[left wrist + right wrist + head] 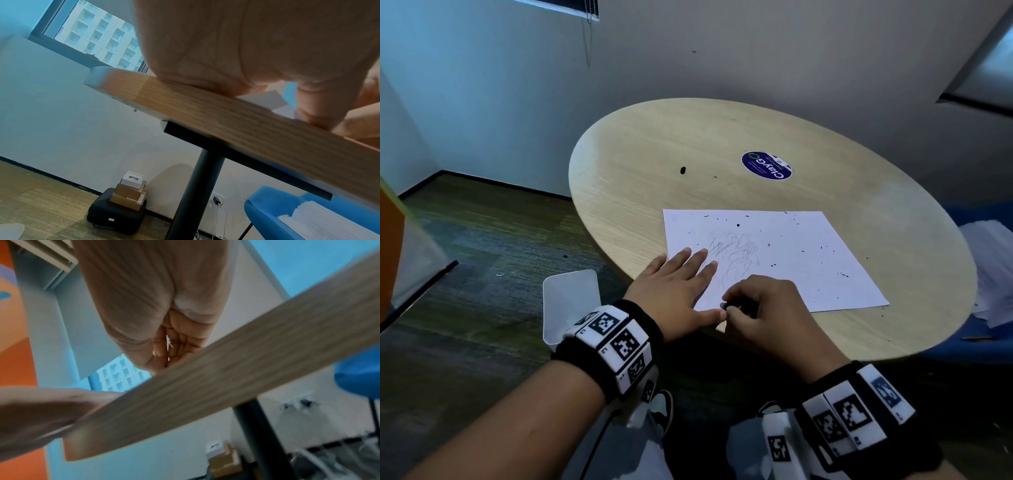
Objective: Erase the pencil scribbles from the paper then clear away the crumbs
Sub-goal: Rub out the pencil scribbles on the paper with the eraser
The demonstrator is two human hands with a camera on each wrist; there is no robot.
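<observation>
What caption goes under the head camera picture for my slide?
Left hand holds the paper flat while the right hand rubs a dark eraser near the pencil scribbles.

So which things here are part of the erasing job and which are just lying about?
Job: paper, pencil scribbles, dark crumbs, dark eraser in right hand, left hand flat on the paper.
Lying about: round sticker, paper stack, blue chair.

Round wooden table bearing blue sticker; blue chair; stacked boxes by wall.
</observation>
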